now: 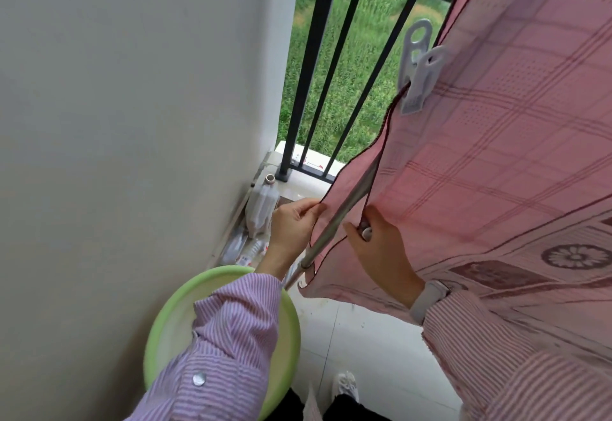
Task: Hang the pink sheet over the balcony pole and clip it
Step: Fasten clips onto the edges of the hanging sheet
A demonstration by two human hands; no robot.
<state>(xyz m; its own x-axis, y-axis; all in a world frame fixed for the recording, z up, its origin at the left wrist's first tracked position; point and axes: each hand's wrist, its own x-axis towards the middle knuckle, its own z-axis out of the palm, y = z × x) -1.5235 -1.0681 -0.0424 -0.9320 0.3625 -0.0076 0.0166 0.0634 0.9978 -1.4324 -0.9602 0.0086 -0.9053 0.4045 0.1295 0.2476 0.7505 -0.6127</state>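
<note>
I see the pink sheet (480, 155) draped over the metal pole (334, 221), which runs diagonally from lower left toward the upper right and disappears under the cloth. The sheet hangs on both sides of the pole, so the hanging step reads as done at this end.

One white clothes clip (418, 72) is fixed near the dark-trimmed edge of the sheet, higher up along the pole line. Its jaws bite the fabric. Whether they also grip the pole underneath cannot be confirmed from this view.

My left hand (291, 225) pinches the far flap of the sheet at its hem, thumb against forefinger, and draws it outward. I judge this keeps the edge taut and flat so the cloth lies evenly across the pole.

My right hand (381, 248) sits on the near side, just beside the pole, with the fingers curled. It holds the near hem and a small white object pressed against it. That object may be a second clip, but it is too hidden to name. The thumb points up toward the hem.

Both hands work the same edge from opposite sides of the pole, which suits aligning the two layers before fastening.

A green basin (165, 321) stands on the tiled floor below my left sleeve. Plastic bottles (261, 205) lie in the corner by the black railing (334, 56).
</note>
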